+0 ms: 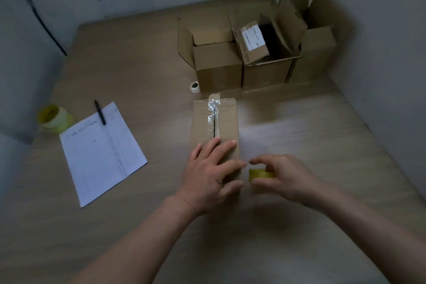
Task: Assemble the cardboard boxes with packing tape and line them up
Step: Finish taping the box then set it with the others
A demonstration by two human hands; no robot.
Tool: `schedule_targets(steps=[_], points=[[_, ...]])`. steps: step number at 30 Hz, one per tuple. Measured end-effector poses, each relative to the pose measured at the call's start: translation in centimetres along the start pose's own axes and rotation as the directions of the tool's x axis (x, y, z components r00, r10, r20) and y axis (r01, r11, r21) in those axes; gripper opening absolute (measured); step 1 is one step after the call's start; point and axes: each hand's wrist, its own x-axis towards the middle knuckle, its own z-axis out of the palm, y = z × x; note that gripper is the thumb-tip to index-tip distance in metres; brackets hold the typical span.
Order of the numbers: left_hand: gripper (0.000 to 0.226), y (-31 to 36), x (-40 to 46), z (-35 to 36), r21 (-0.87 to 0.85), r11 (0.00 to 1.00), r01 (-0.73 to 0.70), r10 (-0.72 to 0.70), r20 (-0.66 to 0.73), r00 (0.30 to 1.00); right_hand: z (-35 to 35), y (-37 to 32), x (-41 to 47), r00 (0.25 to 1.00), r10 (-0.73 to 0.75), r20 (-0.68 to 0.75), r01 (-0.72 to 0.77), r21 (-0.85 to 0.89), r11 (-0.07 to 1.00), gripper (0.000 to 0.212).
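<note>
Bench (143,71): wood-grain top, fills most of the frame, walled on three sides.

Row of three open-topped cardboard boxes (265,57), upper right: flaps up, standing side by side and touching. They read as finished and lined up.

Printed sheet (101,152), left of centre, with a black pen (100,112) lying across its upper edge.

Box in work (215,127), centre of frame, lies flap-side up. A strip of clear tape (214,113) runs along the seam from the far edge toward the near end; its far end sticks up past the edge, not yet folded down.

Left hand (208,172): flat on the near end of this box, fingers straight and spread, pressing the flaps down.

Right hand (282,174): just right of the box, fingers and thumb clamped on a yellowish tape roll (261,173).

Spare tape roll (54,119), far left edge, well apart from the work.

Step, as judged: sealing the seam of a fourth box. Tape looks laid but not parted from the roll. The next move calls for tearing or cutting at the near end, smoothing the strip, and folding down the far tab. Then the box must be turned upright to join the row.
</note>
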Motion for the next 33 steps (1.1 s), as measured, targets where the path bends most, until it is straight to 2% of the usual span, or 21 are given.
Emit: schedule_targets(steps=[6,10,14,16,18,19,21,23,26,28,30,32,33], points=[[0.039,2.6,2.9,-1.5,0.153,0.986,0.066,-0.075,0.049,0.996,-0.4,0.5,0.7,0.980,-0.138,-0.145,0.118,-0.135,0.984,0.043],[0.034,3.7,3.8,-1.3,0.144,0.987,0.071,-0.084,0.090,0.992,0.2,1.5,1.0,0.909,-0.305,-0.286,0.224,-0.283,0.933,0.036],[0.031,3.9,4.7,-2.1,0.134,0.988,0.077,-0.101,0.181,0.978,1.6,2.2,0.9,0.862,-0.334,-0.382,0.248,-0.258,0.934,0.034],[0.028,4.2,5.3,-2.6,0.115,0.990,0.087,-0.111,0.224,0.968,2.0,2.6,0.2,0.848,-0.269,-0.456,0.218,-0.163,0.962,0.037],[0.022,4.3,5.5,-2.8,0.090,0.989,0.116,-0.136,0.251,0.958,2.2,4.4,-1.4,0.806,-0.101,-0.583,0.126,0.003,0.992,0.041],[0.019,4.4,5.4,-2.8,0.075,0.988,0.134,-0.149,0.253,0.956,2.4,5.7,-2.9,0.781,0.004,-0.625,0.030,0.044,0.999,0.044],[0.016,4.4,5.4,-2.8,0.039,0.985,0.166,-0.171,0.241,0.955,3.5,9.2,-6.6,0.795,0.209,-0.570,-0.259,-0.006,0.966,0.055],[0.015,4.6,5.7,-3.0,0.003,0.980,0.197,-0.191,0.259,0.947,5.5,11.7,-10.4,0.829,0.373,-0.416,-0.479,-0.184,0.859,0.066],[0.013,4.6,6.3,-3.4,-0.012,0.972,0.236,-0.222,0.296,0.929,8.8,13.3,-13.1,0.841,0.420,-0.341,-0.506,-0.223,0.833,0.061],[0.011,4.6,6.4,-3.5,0.022,0.971,0.238,-0.234,0.302,0.924,9.7,12.6,-13.3,0.829,0.435,-0.351,-0.504,-0.134,0.853,0.054],[0.011,4.7,6.4,-3.5,0.037,0.969,0.245,-0.245,0.296,0.923,10.0,10.6,-13.6,0.778,0.490,-0.395,-0.468,0.156,0.870,0.046],[0.010,4.8,6.3,-3.6,0.027,0.966,0.258,-0.255,0.289,0.923,10.1,6.9,-14.7,0.677,0.539,-0.501,-0.291,0.491,0.821,0.041],[0.010,4.8,6.3,-3.6,0.023,0.965,0.263,-0.259,0.283,0.923,9.8,4.4,-15.3,0.635,0.548,-0.544,-0.174,0.591,0.787,0.035]])
